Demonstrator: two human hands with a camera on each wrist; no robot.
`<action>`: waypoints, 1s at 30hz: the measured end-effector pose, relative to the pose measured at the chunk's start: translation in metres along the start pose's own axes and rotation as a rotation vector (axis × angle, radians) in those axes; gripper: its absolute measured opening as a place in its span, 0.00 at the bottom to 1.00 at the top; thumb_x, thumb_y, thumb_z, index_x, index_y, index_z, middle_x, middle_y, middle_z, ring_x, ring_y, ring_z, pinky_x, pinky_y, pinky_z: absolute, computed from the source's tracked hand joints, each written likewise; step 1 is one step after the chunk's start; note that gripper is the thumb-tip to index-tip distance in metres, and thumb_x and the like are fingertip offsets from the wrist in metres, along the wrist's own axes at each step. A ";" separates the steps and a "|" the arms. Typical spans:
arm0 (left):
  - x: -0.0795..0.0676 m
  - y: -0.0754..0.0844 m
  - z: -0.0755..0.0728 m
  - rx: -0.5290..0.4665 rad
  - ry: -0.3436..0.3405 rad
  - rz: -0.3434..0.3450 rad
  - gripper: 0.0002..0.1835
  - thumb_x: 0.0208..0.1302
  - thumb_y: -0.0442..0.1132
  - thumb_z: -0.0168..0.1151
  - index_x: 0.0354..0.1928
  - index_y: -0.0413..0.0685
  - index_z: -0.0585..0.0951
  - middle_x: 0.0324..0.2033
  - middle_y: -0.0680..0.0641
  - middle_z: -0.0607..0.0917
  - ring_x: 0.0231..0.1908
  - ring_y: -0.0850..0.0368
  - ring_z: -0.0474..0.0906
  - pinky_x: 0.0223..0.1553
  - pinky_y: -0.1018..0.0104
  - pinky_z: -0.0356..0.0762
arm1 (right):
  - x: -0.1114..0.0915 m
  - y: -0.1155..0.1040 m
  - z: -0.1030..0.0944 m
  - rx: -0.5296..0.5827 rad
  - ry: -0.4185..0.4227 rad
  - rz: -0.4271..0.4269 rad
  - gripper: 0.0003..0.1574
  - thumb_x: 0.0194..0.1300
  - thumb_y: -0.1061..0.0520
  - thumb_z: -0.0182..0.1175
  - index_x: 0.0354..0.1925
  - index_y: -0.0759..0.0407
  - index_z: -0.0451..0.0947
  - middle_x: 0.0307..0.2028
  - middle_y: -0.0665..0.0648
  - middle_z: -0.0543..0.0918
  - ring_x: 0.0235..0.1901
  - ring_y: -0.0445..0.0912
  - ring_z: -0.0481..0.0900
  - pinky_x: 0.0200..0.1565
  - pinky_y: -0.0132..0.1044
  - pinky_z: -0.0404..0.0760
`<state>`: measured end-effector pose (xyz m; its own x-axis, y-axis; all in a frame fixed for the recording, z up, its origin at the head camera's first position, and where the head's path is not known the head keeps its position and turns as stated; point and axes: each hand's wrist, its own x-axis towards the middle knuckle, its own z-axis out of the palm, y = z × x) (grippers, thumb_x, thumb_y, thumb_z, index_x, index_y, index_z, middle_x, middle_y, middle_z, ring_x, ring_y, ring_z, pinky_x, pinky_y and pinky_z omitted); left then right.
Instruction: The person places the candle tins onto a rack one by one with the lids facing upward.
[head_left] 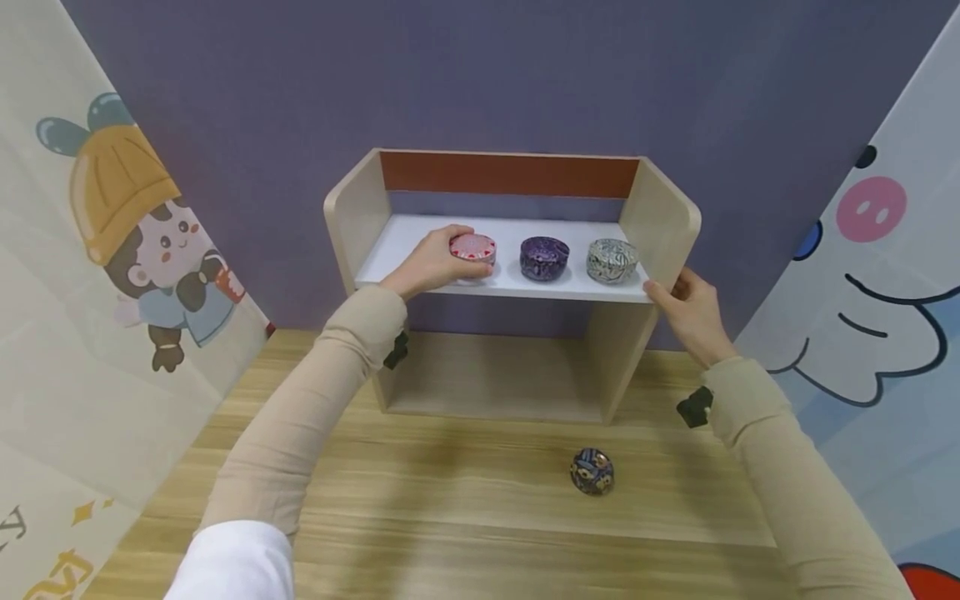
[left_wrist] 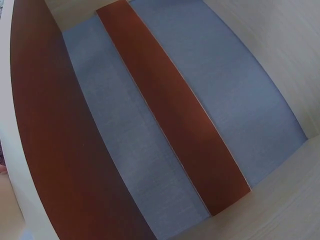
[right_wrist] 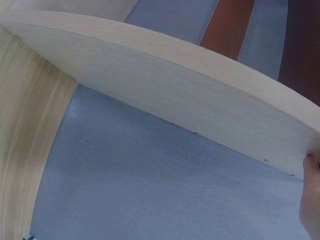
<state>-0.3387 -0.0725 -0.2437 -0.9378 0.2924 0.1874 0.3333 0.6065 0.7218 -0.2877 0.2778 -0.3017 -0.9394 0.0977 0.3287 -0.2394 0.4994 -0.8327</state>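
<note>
On the white upper board (head_left: 504,225) of a small wooden shelf stands a round pink tin (head_left: 472,247) with a red pattern. My left hand (head_left: 433,263) holds this tin, thumb at its front and fingers at its back. To its right are a dark purple patterned tin (head_left: 544,258) and a black-and-white patterned tin (head_left: 612,261). My right hand (head_left: 690,312) grips the shelf's right side panel (head_left: 663,221), its thumb at the front edge. Part of that hand also shows at the edge of the right wrist view. The left wrist view shows mainly the shelf's underside and back.
A dark tin with a colourful floral pattern (head_left: 592,472) lies on the wood-grain table (head_left: 480,500) in front of the shelf. Below the white board is an open lower compartment (head_left: 495,375). A grey-blue backdrop (head_left: 495,75) stands behind, with cartoon-printed sheets on both sides.
</note>
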 end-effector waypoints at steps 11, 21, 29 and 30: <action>0.000 0.000 0.000 0.007 -0.004 -0.008 0.45 0.44 0.51 0.71 0.64 0.44 0.64 0.58 0.43 0.72 0.55 0.52 0.69 0.59 0.59 0.66 | -0.001 -0.001 0.002 0.000 0.012 -0.006 0.36 0.64 0.47 0.53 0.62 0.67 0.62 0.54 0.69 0.73 0.40 0.29 0.72 0.39 0.16 0.72; -0.003 0.003 -0.001 0.016 -0.006 -0.010 0.45 0.45 0.51 0.71 0.65 0.44 0.63 0.59 0.43 0.71 0.56 0.52 0.69 0.60 0.59 0.66 | -0.001 0.000 0.002 0.006 0.016 -0.011 0.36 0.64 0.47 0.54 0.62 0.67 0.62 0.53 0.66 0.74 0.40 0.29 0.71 0.39 0.16 0.72; -0.003 0.005 0.000 0.022 0.000 -0.006 0.45 0.45 0.51 0.71 0.65 0.43 0.63 0.59 0.42 0.71 0.56 0.51 0.69 0.60 0.59 0.66 | -0.001 0.001 0.002 -0.004 0.011 -0.006 0.36 0.64 0.46 0.53 0.63 0.66 0.62 0.53 0.65 0.73 0.40 0.30 0.71 0.39 0.16 0.72; -0.004 0.005 0.000 0.022 0.002 -0.006 0.45 0.46 0.51 0.71 0.65 0.43 0.63 0.59 0.42 0.71 0.56 0.51 0.69 0.60 0.59 0.66 | -0.001 0.001 0.001 -0.006 0.012 -0.005 0.36 0.64 0.46 0.53 0.63 0.66 0.62 0.53 0.65 0.73 0.40 0.30 0.71 0.39 0.16 0.72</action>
<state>-0.3338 -0.0706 -0.2412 -0.9399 0.2876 0.1844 0.3299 0.6240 0.7084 -0.2877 0.2769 -0.3032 -0.9351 0.1056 0.3384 -0.2428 0.5048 -0.8284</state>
